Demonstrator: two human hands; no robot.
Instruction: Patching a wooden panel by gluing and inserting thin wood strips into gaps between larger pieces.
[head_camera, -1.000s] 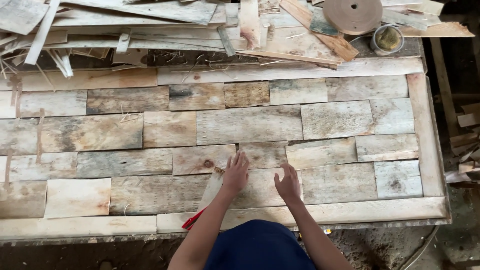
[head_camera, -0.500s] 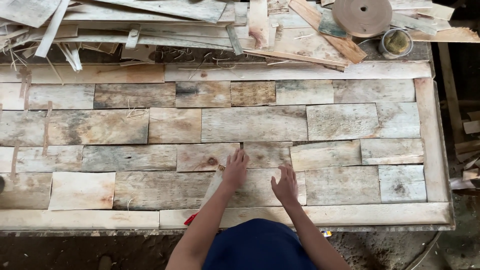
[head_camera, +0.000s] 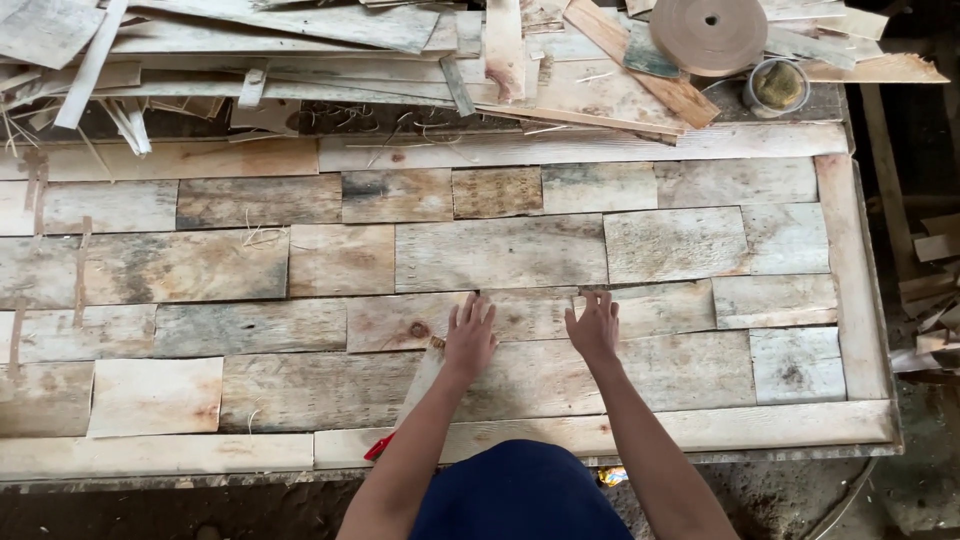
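Note:
Both my hands lie flat on a large panel (head_camera: 860, 290) made of weathered wooden boards laid in staggered rows. My left hand (head_camera: 470, 335) rests palm down with fingers apart on a short board (head_camera: 530, 312) in the third row. My right hand (head_camera: 595, 325) presses on the same board's right end, fingers spread. Neither hand holds anything. A narrow pale wood strip (head_camera: 420, 385) with a red tip (head_camera: 378, 447) lies under my left forearm.
A heap of scrap boards and slats (head_camera: 300, 60) covers the far side of the bench. A roll of brown tape (head_camera: 708, 32) and a small round tin (head_camera: 778, 87) sit at the back right. Offcuts (head_camera: 930, 300) lie beyond the right edge.
Both hands have stayed pressed on the same board; the view has shifted slightly, so the panel sits a little further right and lower in the picture.

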